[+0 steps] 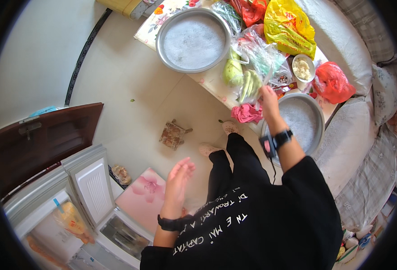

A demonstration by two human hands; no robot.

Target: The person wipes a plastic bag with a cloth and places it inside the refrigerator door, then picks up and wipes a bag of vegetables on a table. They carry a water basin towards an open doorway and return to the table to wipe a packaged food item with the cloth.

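Observation:
My right hand (269, 101) grips the edge of a clear plastic bag of green beans (250, 84) over the table's near side. Beside the bag lies a pale green gourd (233, 72), partly covered by clear plastic. Below it, a crumpled pink cloth (246, 113) hangs at the table edge. A metal basin of sudsy water (299, 118) stands right under my right forearm. My left hand (181, 173) is held in the air over the floor, slightly blurred, with nothing in it.
Another sudsy metal basin (193, 40), a yellow plastic bag (289, 28), a red bag (333, 82) and a bowl of pale food (303, 68) crowd the table. A low wooden stool (174, 135) stands on the floor. An opened refrigerator door (92, 189) projects at lower left.

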